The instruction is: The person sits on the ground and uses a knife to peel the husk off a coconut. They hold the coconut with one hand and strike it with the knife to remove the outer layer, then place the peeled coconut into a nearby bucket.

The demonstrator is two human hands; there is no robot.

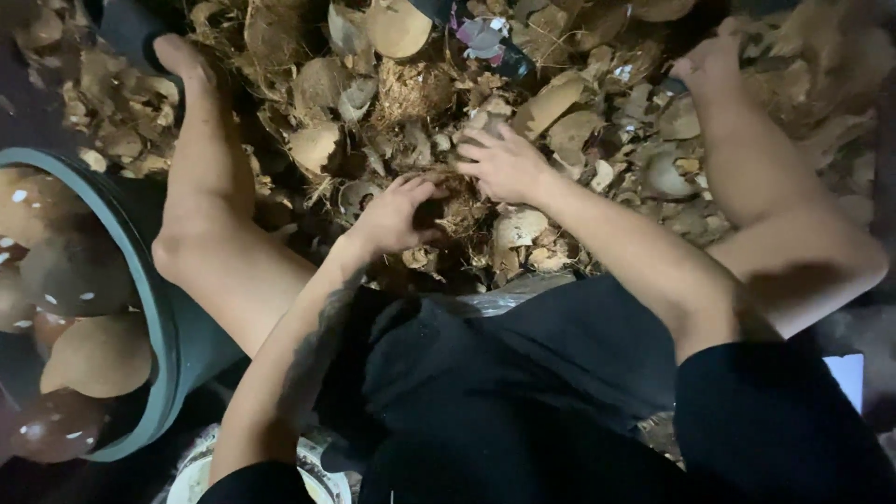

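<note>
Hands, left (392, 217) and right (504, 163), curl into coconut husk (457, 210).

Husk litter, a bin of shelled coconuts, and scraps on the ground

A round grey-green plastic bin (159, 308) stands at the left edge, holding smooth brown peeled coconuts (98, 355), some flecked with white. Broken pale-brown coconut shell pieces (560, 131) and dry fibrous husk strands (411, 93) cover the ground across the top of the view, heaped close together. A small crumpled pink-and-white wrapper (481, 37) lies among the shells near the top edge. A white round rim of a bowl-like container (191, 476) shows at the bottom, and a flat pale-blue square object (851, 373) sits at the right.
</note>
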